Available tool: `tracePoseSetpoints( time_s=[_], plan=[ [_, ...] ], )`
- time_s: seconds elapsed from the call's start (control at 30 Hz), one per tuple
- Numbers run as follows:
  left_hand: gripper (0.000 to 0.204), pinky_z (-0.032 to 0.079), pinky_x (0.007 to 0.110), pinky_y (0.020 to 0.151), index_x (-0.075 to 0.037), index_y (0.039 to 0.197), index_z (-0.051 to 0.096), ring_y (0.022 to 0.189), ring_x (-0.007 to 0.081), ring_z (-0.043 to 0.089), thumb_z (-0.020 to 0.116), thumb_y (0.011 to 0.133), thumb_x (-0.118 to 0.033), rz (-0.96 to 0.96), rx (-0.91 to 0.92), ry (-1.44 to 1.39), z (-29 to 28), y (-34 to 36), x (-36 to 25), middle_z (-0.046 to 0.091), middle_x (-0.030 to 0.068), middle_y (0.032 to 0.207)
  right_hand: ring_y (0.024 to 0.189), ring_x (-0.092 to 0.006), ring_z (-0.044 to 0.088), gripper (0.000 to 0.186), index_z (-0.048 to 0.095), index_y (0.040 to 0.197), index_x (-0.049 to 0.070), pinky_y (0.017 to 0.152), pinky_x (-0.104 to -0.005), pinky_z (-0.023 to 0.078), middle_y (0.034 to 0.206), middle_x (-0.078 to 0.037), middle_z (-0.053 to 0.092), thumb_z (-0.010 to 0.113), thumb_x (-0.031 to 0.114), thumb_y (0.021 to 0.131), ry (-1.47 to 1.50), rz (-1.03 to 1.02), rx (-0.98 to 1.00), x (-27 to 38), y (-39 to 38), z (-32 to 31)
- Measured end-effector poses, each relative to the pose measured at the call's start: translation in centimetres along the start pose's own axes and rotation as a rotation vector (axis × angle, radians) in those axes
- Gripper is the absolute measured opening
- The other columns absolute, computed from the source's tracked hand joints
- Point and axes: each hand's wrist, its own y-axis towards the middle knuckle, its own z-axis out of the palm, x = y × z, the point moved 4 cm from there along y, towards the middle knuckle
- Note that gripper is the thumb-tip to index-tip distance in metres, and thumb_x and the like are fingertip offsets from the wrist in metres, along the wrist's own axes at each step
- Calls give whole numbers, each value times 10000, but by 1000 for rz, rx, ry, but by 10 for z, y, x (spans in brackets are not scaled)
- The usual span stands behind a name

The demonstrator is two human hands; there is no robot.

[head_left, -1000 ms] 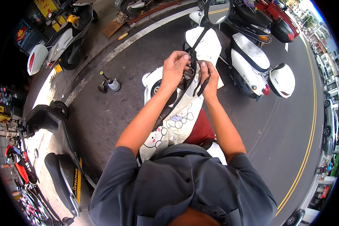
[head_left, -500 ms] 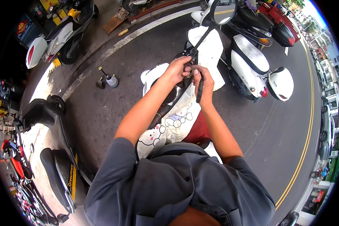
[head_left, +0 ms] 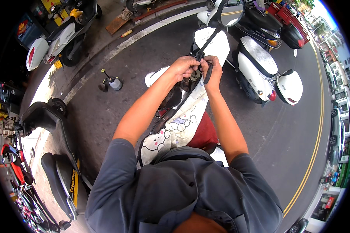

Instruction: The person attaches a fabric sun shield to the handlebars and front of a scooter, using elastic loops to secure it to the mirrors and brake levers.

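Note:
I sit on a white scooter (head_left: 217, 44) with a dark red seat (head_left: 202, 134). A white cloth cover with cartoon figures (head_left: 182, 124) hangs over its front panel. My left hand (head_left: 184, 66) and my right hand (head_left: 210, 70) meet at the handlebar, just below the stalk of a round mirror (head_left: 230, 11). Both hands pinch a black strap (head_left: 206, 72) at the base of that stalk; a loop of it hangs by my right fingers. The handlebar under the hands is mostly hidden.
A white scooter (head_left: 260, 70) with a white helmet (head_left: 289, 87) stands close on the right. A black scooter (head_left: 56, 155) is parked at the left, another white one (head_left: 58, 39) at the upper left. A small spray bottle (head_left: 113, 82) stands on the asphalt. A yellow double line (head_left: 311, 155) curves at right.
My view has tipped down slightly. Both hands stay together at the mirror stalk, working the black strap; the right hand's fingers have shifted along it.

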Motion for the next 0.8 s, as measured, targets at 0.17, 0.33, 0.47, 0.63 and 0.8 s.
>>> tracePoseSetpoints(
  time_s=[0.17,0.33,0.47,0.63,0.8],
  plan=[
    [159,232,204,346,-28,1048,561,426,26,379,633,916,-79,120,-139,182,10,-9,-8,565,21,712,659,-79,568,212,622,1024,-28,574,-225,449,796,-42,651,682,141,911,247,87,73,-4,-3,5],
    [199,225,205,366,-36,1089,572,429,20,370,653,919,-101,284,-159,210,16,-15,-8,572,5,682,662,-78,560,229,615,1055,-30,582,-219,448,809,-39,642,682,136,913,435,244,66,-12,-7,9],
    [189,337,201,451,-29,1081,594,512,40,469,662,914,-84,350,-191,180,12,-13,-2,599,-2,702,659,-100,579,220,612,1053,-24,589,-231,462,817,-53,651,678,132,912,215,63,13,1,-7,6],
    [171,441,213,605,-10,1068,613,652,71,573,659,906,-39,488,-266,422,5,-3,-1,627,-13,730,669,-123,605,221,606,1042,-23,604,-255,488,803,-69,662,665,152,922,-117,-126,11,7,-1,1],
    [132,354,194,462,-30,1054,586,537,41,475,626,936,-73,365,-63,119,1,-1,2,606,2,766,682,-112,626,219,591,1052,-31,618,-245,502,807,-80,689,657,139,930,76,45,154,7,3,-4]
  ],
)
